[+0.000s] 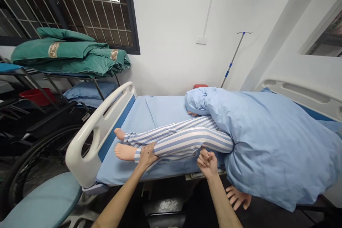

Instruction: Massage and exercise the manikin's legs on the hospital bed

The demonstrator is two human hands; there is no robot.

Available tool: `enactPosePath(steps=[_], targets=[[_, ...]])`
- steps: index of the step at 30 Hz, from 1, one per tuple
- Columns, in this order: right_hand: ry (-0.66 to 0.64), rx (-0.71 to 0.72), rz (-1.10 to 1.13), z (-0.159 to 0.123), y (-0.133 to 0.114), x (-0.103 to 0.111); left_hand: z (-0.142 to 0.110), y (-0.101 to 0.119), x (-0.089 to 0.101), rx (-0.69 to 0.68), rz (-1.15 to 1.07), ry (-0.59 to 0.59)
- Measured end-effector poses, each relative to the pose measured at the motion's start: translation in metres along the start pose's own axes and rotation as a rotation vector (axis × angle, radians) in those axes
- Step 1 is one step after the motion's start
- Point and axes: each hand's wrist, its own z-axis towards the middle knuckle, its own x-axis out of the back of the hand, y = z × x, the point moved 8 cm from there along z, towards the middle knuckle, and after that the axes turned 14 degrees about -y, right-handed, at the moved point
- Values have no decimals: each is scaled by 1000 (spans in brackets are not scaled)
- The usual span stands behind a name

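Note:
A manikin with smooth, plastic-looking feet (125, 152) lies on a bed in blue-and-white striped trousers (184, 142). Its near knee is slightly bent. My left hand (147, 156) is closed around the near lower leg, just above the ankle, over the trouser cloth. Beside the near knee, my right hand (207, 163) has its fingers curled in, with nothing visible in them. One fingertip of it reaches the trouser cloth under the knee. A light blue quilt (267, 142) covers the upper body. From under its near edge hangs one manikin hand (238, 197).
The bed's white footboard (98, 131) rises at the left, with a wheelchair wheel (34, 164) and a round blue-green seat (45, 203) beyond. Folded green bedding (77, 53) lies on a rack. An IV pole (232, 62) stands behind the bed.

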Motion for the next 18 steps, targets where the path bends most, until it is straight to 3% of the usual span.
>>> enactPosePath(steps=[4,7,18], targets=[[19,10,-6,1,-3,-2,6,10,-28,35,-121,-24],[37,11,-39,0,-2,2,7,11,-38,42,-158,3],[105,11,-62,-9,2,16,2,0,-42,5,-78,10]])
